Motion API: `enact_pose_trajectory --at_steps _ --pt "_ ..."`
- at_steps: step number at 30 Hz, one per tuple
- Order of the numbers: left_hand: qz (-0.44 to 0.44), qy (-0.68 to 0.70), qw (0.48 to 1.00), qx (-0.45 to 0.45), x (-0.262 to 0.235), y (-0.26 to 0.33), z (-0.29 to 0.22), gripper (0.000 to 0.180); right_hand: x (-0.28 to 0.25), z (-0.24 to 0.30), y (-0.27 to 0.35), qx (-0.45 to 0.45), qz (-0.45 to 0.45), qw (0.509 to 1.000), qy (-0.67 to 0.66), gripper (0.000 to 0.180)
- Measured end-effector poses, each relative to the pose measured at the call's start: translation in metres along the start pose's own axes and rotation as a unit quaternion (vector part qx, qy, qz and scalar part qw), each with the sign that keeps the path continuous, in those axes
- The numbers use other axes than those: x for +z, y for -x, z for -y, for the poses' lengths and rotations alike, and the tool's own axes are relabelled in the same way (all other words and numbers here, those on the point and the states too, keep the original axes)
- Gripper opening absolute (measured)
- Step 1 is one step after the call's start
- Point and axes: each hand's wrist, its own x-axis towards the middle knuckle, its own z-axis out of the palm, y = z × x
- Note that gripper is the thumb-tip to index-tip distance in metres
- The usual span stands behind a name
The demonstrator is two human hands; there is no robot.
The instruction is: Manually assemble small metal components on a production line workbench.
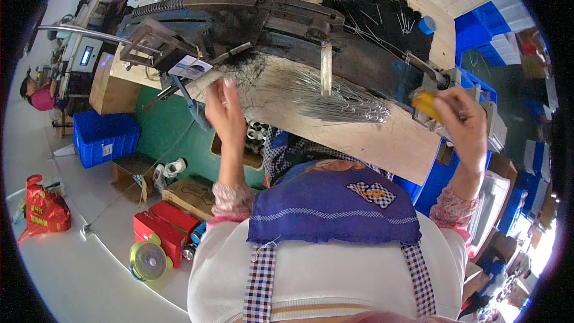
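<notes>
Holding yellow object (pixel 426 105) in right grip (pixel 467 121); cannot tell whether left grip (pixel 225 110) holds anything

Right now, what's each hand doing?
Left hand: fingers partly curled; can't tell if it holds anything.
Right hand: closed, holding a blurred yellow object.

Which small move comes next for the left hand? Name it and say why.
Probably shift the left hand rightward to the loose pile of thin silvery metal wires: it appears to hold nothing, the right hand grips a blurred yellow object, and the pile lies between both hands.
</notes>
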Motion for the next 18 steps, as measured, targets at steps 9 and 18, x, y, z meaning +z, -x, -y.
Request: enact_pose_trajectory --at_steps 9,18 --pt "0.140 0.217 0.925 -0.280 0.028 -0.060 -0.002 0.032 -0.018 -0.059 0.016 0.052 -0.024 0.969 -0.241 0.018" --pt "0.514 0.365 0.749 -0.204 0.123 0.013 -0.159 0.023 -0.027 -0.036 -0.010 -0.002 -0.065 0.964 -0.258 0.020"
